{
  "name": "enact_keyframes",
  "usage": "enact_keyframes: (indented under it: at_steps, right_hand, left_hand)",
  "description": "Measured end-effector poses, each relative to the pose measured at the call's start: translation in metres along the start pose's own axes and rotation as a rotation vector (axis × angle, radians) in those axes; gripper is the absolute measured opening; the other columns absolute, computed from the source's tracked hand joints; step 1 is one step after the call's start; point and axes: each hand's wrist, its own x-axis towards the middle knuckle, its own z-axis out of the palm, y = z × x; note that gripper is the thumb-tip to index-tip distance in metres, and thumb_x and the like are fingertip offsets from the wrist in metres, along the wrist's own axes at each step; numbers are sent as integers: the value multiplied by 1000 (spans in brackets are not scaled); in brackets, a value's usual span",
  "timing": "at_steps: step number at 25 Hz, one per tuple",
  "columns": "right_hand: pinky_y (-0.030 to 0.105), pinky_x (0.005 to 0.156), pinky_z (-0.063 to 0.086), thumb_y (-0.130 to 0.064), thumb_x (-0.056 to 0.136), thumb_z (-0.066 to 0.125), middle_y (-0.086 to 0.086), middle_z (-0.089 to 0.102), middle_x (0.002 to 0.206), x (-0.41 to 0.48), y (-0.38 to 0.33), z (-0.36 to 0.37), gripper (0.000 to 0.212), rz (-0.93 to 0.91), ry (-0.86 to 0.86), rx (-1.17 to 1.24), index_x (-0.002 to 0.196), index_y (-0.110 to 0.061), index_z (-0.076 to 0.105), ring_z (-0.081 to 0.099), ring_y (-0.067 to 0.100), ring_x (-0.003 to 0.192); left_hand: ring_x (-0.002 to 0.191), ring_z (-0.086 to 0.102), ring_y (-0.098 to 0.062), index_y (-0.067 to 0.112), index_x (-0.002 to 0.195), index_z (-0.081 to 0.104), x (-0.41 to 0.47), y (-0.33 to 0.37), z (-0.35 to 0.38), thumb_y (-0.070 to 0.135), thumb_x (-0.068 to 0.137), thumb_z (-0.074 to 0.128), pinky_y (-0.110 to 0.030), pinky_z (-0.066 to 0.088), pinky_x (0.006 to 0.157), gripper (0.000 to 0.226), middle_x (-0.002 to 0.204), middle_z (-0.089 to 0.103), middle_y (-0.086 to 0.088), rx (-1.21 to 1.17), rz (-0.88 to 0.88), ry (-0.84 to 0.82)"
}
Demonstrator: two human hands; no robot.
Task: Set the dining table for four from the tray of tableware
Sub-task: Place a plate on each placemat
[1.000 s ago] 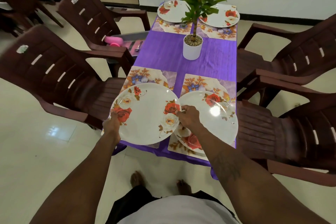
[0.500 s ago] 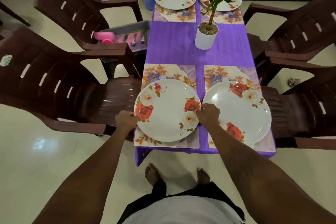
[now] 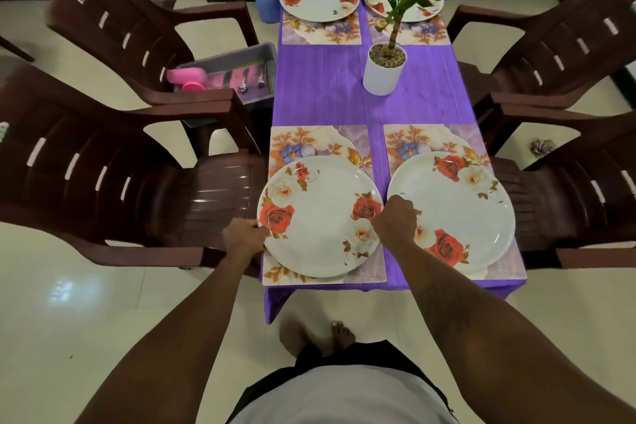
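Fingers (image 3: 260,230) of my left hand (image 3: 245,238) and right hand (image 3: 395,221) are gripping opposite rims of the near-left plate (image 3: 320,217), which is flat on its placemat (image 3: 370,272), so the plate part seems done imo, with cutlery (image 3: 244,81) and pink cups (image 3: 186,76) left in the tray (image 3: 223,58).

Left hand (image 3: 245,234) and right hand (image 3: 395,218) on opposite rims of the floral plate (image 3: 320,217) atop the near-left placemat (image 3: 309,141)
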Motion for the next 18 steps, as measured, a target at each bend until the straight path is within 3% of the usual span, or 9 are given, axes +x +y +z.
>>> enact_keyframes:
  at_steps: [7,12,18]
  right_hand:
    - [40,90,58,-27,90,77,11,72,107,7,3,-3,31,9,18,15,111,-7,68,71,30,96]
    - [43,93,58,-40,88,77,8,72,106,9,16,-1,39,24,26,45,111,-10,68,71,29,97]
    - [46,89,61,-43,87,77,9,74,97,9,22,0,39,40,15,86,103,-8,71,72,28,89]
  left_hand:
    - [71,71,-18,6,89,79,-3,4,8,29,90,77,-29,57,71,24,83,76,-8,55,45,22]
    - [73,75,-21,6,89,79,-1,4,11,28,87,81,-37,64,76,21,85,78,-8,76,33,11]
    - [75,75,-20,8,92,78,-3,8,11,31,89,80,-29,57,69,24,88,78,-6,136,33,-14]
